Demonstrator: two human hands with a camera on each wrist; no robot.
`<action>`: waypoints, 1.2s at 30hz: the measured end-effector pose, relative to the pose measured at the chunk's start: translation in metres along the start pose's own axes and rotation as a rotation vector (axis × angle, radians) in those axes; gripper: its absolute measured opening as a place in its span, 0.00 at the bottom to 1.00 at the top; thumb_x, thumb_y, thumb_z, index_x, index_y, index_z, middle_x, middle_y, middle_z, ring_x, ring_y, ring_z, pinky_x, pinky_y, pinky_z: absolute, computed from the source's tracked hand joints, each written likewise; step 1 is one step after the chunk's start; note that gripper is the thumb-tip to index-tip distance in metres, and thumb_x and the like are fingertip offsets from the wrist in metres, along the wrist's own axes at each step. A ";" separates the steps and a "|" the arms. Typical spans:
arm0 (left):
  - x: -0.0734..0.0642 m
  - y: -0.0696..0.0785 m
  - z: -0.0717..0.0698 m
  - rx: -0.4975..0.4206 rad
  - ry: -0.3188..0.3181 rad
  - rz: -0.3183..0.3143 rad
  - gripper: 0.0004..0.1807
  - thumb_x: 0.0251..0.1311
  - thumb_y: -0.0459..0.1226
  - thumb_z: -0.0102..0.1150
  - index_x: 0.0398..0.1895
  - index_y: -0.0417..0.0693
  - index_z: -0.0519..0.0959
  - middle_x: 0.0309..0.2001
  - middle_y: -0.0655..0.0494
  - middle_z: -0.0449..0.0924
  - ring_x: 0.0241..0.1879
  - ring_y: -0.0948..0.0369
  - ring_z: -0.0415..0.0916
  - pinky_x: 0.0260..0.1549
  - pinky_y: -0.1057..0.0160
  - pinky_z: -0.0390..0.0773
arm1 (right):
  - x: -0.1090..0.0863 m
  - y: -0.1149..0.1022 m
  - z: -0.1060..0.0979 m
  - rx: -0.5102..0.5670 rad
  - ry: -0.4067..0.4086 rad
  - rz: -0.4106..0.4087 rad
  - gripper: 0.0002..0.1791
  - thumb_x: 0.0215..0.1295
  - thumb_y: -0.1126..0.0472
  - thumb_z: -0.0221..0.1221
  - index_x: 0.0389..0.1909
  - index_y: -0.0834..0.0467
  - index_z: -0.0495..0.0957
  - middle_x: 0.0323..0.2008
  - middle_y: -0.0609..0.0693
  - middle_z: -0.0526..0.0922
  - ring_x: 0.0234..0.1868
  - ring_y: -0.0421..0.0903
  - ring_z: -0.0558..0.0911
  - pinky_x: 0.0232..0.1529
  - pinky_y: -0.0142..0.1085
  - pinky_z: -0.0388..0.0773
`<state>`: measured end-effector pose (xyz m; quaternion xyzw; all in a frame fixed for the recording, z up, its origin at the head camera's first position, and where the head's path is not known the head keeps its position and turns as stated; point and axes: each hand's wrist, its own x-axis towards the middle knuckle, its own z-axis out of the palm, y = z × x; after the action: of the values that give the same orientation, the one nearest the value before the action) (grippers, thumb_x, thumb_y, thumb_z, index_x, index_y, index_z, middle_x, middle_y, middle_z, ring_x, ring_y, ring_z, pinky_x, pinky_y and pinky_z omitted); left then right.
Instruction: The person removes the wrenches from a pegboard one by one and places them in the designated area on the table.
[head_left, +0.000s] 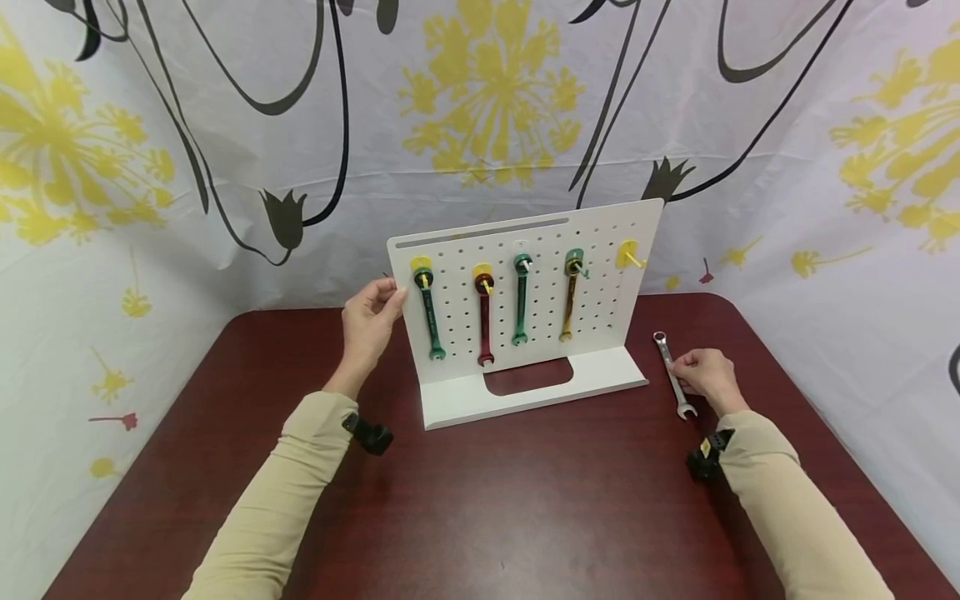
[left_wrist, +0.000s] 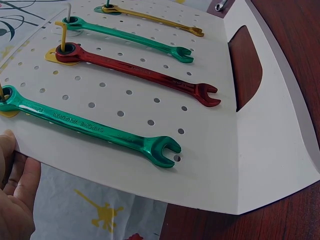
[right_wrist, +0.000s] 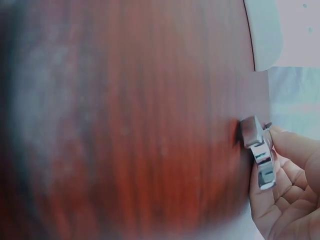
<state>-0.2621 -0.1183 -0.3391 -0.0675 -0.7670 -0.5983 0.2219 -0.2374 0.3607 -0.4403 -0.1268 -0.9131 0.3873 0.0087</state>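
My left hand (head_left: 369, 321) pinches the left edge of a white pegboard stand (head_left: 453, 404), thumb on the front face. Off the stand's right side, my right hand (head_left: 707, 375) grips a silver combination wrench (head_left: 666, 353) around the middle of its shaft. In the right wrist view, one end of that wrench (right_wrist: 266, 172) points toward the camera. On the board's hooks hang a green wrench (left_wrist: 90, 127) closest to my left hand, then a red wrench (left_wrist: 140, 73), a second green wrench (left_wrist: 125, 36) and a gold wrench (left_wrist: 155, 18).
A yellow hook (head_left: 628, 253) juts from the board's upper right. The stand's base has a rounded cutout over the dark red table (head_left: 510, 500). A white patterned cloth (head_left: 495, 192) hangs behind and at both sides.
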 end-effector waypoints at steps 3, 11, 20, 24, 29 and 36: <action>0.005 -0.014 0.001 -0.013 0.007 -0.006 0.11 0.60 0.33 0.60 0.42 0.33 0.79 0.37 0.40 0.81 0.30 0.70 0.76 0.32 0.78 0.79 | -0.001 -0.002 0.000 -0.026 0.009 0.003 0.13 0.61 0.61 0.60 0.33 0.72 0.78 0.19 0.48 0.78 0.20 0.36 0.77 0.22 0.29 0.80; 0.006 -0.020 0.001 -0.029 0.025 0.020 0.11 0.59 0.36 0.62 0.40 0.36 0.80 0.32 0.52 0.81 0.28 0.72 0.76 0.31 0.77 0.79 | 0.001 -0.005 0.001 -0.079 0.011 -0.003 0.13 0.61 0.61 0.60 0.33 0.70 0.78 0.18 0.48 0.77 0.20 0.37 0.76 0.21 0.28 0.79; 0.006 -0.019 0.001 -0.034 0.024 0.016 0.11 0.60 0.36 0.61 0.40 0.36 0.80 0.33 0.49 0.81 0.28 0.72 0.76 0.32 0.76 0.79 | 0.002 -0.004 0.000 -0.129 0.025 -0.070 0.12 0.61 0.62 0.59 0.31 0.70 0.78 0.17 0.49 0.77 0.18 0.37 0.76 0.20 0.29 0.79; 0.006 -0.018 0.001 -0.034 0.014 -0.003 0.12 0.60 0.35 0.61 0.42 0.35 0.80 0.36 0.42 0.81 0.29 0.71 0.76 0.32 0.78 0.79 | 0.002 -0.004 -0.001 -0.136 0.033 -0.084 0.12 0.61 0.62 0.59 0.30 0.70 0.78 0.19 0.53 0.80 0.18 0.38 0.78 0.20 0.31 0.80; -0.001 0.001 -0.001 -0.016 0.004 -0.006 0.11 0.61 0.32 0.59 0.42 0.31 0.78 0.37 0.37 0.80 0.30 0.70 0.76 0.33 0.78 0.79 | 0.001 -0.004 -0.001 -0.144 0.032 -0.079 0.12 0.62 0.62 0.60 0.30 0.69 0.78 0.21 0.55 0.81 0.18 0.37 0.78 0.21 0.32 0.81; -0.006 0.011 -0.001 -0.010 0.008 -0.014 0.11 0.61 0.32 0.59 0.41 0.31 0.79 0.35 0.40 0.81 0.30 0.69 0.77 0.34 0.78 0.79 | 0.001 0.001 0.001 -0.122 0.025 -0.061 0.12 0.62 0.61 0.60 0.31 0.69 0.78 0.22 0.54 0.81 0.19 0.38 0.78 0.22 0.32 0.81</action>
<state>-0.2527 -0.1153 -0.3311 -0.0608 -0.7635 -0.6040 0.2206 -0.2383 0.3603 -0.4417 -0.1043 -0.9383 0.3288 0.0243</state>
